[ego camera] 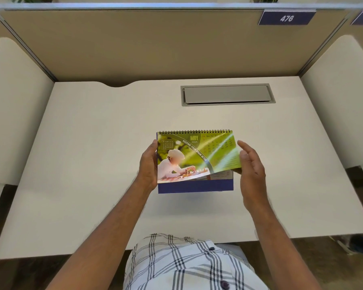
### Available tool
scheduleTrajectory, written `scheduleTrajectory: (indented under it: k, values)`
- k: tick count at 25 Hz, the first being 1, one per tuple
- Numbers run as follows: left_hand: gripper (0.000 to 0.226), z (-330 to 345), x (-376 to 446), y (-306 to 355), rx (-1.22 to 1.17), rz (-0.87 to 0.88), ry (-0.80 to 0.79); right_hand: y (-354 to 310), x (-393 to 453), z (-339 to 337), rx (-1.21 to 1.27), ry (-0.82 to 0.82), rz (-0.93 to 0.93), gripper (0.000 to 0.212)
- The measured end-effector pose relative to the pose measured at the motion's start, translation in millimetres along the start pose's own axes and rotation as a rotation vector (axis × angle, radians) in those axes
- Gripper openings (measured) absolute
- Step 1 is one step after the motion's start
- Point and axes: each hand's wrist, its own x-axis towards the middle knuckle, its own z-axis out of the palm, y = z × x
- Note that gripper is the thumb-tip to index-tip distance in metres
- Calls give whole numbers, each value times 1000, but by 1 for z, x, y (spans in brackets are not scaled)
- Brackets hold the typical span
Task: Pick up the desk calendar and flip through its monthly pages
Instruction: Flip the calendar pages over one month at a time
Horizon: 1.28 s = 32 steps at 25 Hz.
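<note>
A spiral-bound desk calendar (189,160) with a dark blue base is held above the white desk (92,143), its green May 2026 page facing me. My left hand (148,166) grips its left edge, thumb on the front. At the right side, my right hand (249,164) lifts the lower right corner of the May page, which curls up and looks blurred. Part of another page shows under the lifted corner. The black wire binding runs along the top edge.
A grey cable hatch (227,94) is set into the desk behind the calendar. Beige partition panels (134,45) close the back and sides, with a blue label reading 476 (286,17) at the upper right. My checked shirt (187,262) fills the bottom.
</note>
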Motion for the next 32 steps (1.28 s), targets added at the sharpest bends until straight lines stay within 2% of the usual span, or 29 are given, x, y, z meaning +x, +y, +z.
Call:
scheduleTrajectory:
  k: [5,8,10,14,16,20,26,29,32]
  values:
    - [48,3,-3,6,-96,-73,-94,-3,13,-7,144,-98,-8,49]
    - [44,5,-5,6,-78,-26,-113,-10,22,-6,186,-158,11,51]
    - [47,9,-10,6,-59,-45,-105,-17,29,-3,70,-213,-21,47]
    - [44,7,-4,1,1,13,-70,-17,50,4,-295,-241,-123,69]
    - [43,5,-4,0,7,33,-75,-13,59,3,-363,-243,-141,75]
    - [51,0,3,-4,18,69,-57,-7,68,2,-380,-208,-77,66]
    - [58,-4,10,-4,12,81,-31,9,65,-2,-107,-245,189,36]
    - [62,-3,12,-5,21,148,-31,14,57,1,-28,-253,248,36]
    - [51,-4,13,-6,51,181,-29,18,53,5,-6,-240,269,37]
